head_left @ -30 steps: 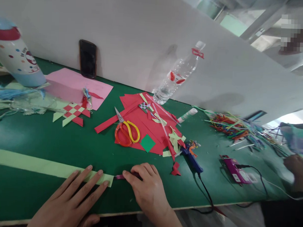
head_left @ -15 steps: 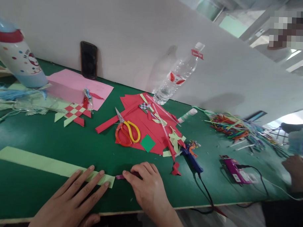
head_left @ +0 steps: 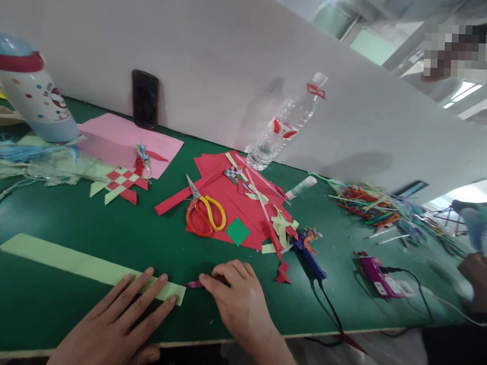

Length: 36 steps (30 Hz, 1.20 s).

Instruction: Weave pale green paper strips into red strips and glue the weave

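Observation:
My left hand [head_left: 123,311] lies flat with its fingers spread, pressing down a long pale green paper strip [head_left: 76,263] near its right end. The strip stretches away to the left across the table. In my right hand [head_left: 239,294], thumb and fingers pinch a slim purple tool [head_left: 194,284] with a thin dark tip; its exact kind is hard to make out. That tip points left at the strip's right end, touching or very close to it. Most of the tool is hidden inside the fist.
Scissors [head_left: 204,216] rest on red paper sheets [head_left: 223,192] beyond my hands. To the right lie a blue glue gun [head_left: 310,256] and a purple power box [head_left: 380,275] with cords. A water bottle [head_left: 285,125], phone [head_left: 144,99] and tumbler [head_left: 43,90] stand behind. Another person's hand [head_left: 478,276] is far right.
My right hand has shifted slightly right, and more of the tool's thin tip shows. The strip's far left end sits a little further right. The other person's held object has moved.

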{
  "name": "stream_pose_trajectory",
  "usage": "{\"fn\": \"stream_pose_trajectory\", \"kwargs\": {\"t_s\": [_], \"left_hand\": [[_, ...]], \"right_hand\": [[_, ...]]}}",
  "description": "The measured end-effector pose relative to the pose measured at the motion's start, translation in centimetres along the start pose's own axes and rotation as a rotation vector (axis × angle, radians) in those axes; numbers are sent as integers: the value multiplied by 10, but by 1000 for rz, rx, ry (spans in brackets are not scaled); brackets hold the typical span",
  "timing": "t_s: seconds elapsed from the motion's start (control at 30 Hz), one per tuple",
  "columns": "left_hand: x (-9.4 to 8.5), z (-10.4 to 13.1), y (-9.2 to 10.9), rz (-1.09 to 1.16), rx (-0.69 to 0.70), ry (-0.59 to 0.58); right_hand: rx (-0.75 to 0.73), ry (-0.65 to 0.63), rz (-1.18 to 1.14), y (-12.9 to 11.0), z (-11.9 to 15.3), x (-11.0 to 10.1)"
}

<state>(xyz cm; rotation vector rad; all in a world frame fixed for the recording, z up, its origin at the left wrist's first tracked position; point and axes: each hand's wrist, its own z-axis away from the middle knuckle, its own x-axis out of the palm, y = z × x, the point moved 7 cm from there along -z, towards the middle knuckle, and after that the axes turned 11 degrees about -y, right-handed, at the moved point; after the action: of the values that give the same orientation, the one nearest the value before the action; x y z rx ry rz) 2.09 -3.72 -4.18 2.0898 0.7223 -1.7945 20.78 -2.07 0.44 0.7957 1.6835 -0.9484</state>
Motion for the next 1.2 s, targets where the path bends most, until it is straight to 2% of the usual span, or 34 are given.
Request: {"fn": "stream_pose_trajectory", "kwargs": {"t_s": [0.2, 0.4, 0.57, 0.67, 0.8, 1.2], "left_hand": [[2, 2, -2, 1, -18, 2], [0, 5, 3, 33, 46, 45], [3, 21, -4, 158, -91, 83], [7, 32, -11, 156, -165, 56], [11, 37, -17, 159, -163, 16], [11, 33, -17, 177, -184, 26]], "right_hand": [[-7, -54, -7, -1, 0, 4], [-21, -83, -20, -6, 4, 5], [-10, -90, -15, -7, 8, 4], [-11, -95, -13, -7, 8, 5], [-19, -90, -25, -6, 8, 5], [-13, -100, -45, -8, 6, 3]]}}
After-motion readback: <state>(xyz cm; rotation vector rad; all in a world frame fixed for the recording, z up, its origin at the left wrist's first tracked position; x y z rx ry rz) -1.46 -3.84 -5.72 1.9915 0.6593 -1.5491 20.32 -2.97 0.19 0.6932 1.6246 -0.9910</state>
